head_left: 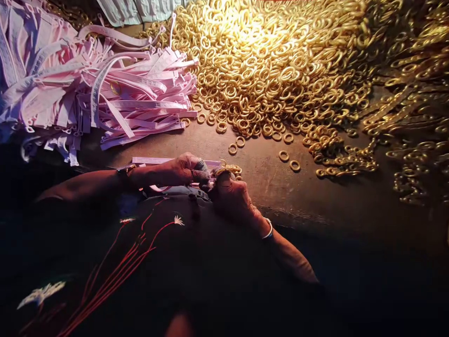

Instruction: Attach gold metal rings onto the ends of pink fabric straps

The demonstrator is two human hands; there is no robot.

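Observation:
At the near edge of the table, my left hand (191,168) is closed on a pink strap (150,160), which runs out to the left past the wrist. Grey material covers some of its fingertips. My right hand (231,192) is curled up against it, also closed, with a small bunch of gold rings (231,168) at its fingers. The fingertips of both hands meet, so the exact joint between strap and rings is hidden. A bracelet circles the right wrist.
A heap of pink straps (140,93) lies at the back left. Behind and to the right spreads a large pile of gold rings (266,79), with a few loose ones in front. Gold chains (347,161) lie at the right on the dark wooden table (259,154). Pale packets (136,11) sit at the back.

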